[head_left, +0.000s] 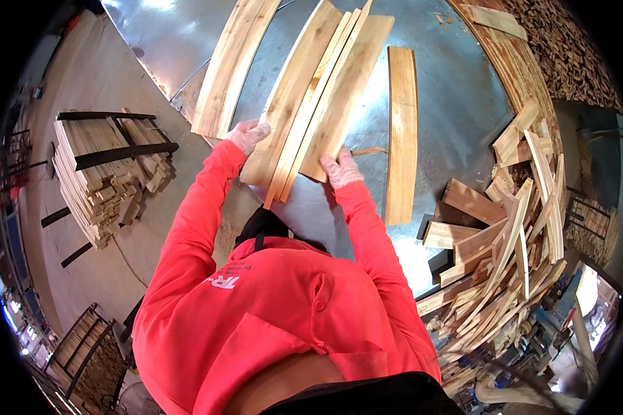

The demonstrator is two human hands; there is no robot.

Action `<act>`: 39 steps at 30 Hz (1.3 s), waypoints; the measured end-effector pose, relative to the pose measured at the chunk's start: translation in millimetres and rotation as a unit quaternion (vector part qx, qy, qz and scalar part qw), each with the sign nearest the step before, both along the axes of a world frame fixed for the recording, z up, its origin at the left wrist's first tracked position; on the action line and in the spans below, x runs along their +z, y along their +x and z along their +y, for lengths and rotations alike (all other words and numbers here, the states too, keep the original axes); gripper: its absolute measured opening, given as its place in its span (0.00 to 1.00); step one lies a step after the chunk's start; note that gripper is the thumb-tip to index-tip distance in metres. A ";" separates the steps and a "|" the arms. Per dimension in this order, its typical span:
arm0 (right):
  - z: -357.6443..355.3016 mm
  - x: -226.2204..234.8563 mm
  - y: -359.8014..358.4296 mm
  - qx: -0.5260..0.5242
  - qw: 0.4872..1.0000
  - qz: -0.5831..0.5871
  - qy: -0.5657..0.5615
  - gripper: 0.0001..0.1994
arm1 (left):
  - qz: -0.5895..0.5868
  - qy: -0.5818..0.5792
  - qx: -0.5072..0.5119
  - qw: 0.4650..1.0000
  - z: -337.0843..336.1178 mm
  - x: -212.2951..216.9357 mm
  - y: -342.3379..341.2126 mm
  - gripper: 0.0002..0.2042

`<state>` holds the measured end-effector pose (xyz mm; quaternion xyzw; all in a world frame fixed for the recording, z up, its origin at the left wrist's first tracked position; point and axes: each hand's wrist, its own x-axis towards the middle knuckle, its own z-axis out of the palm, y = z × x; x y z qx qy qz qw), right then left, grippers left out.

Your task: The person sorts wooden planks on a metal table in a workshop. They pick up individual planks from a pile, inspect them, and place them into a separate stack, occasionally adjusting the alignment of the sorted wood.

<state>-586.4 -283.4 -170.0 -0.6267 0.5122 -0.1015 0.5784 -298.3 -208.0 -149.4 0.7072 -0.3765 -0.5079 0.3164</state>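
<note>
Both my hands, in thin whitish gloves, hold a bundle of pale wooden boards over a shiny metal table. My left hand (249, 135) grips the near left edge of the bundle, its thumb over a wide board (292, 97). At the near right corner, my right hand (341, 168) is closed on another wide board (353, 86). Between these two, narrower strips (314, 104) stand on edge and stick out toward me. Fingers under the boards are hidden. A separate board (402, 131) lies to the right, and more boards (234, 66) lie to the left.
The metal table (450, 90) has a wooden rim (526, 69) on its right. A heap of offcuts (498, 249) is piled at the right. Stacked boards (104, 159) rest on black supports at the left. Wood scraps (567, 41) fill the far right.
</note>
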 end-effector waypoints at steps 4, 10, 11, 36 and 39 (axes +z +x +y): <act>8.3 66.1 6.4 -0.076 0.897 0.174 -0.400 0.46 | -0.012 -0.066 0.105 0.992 21.7 30.9 -4.6 0.18; -31.3 53.4 70.2 0.026 0.982 0.124 -0.139 0.45 | -0.108 -0.046 0.075 0.990 29.3 123.8 -14.5 0.16; -34.2 39.5 67.6 0.018 0.994 0.058 -0.095 0.44 | -0.110 -0.051 0.066 0.990 32.2 132.2 -14.1 0.17; 76.0 30.8 -167.3 -0.215 0.972 -0.004 -0.099 0.22 | -0.359 -0.013 -0.205 0.910 -43.4 76.4 -270.1 0.48; 82.0 67.8 -171.6 -0.190 0.975 0.048 -0.110 0.22 | -0.204 0.125 -0.176 0.955 -75.8 71.5 -274.8 0.58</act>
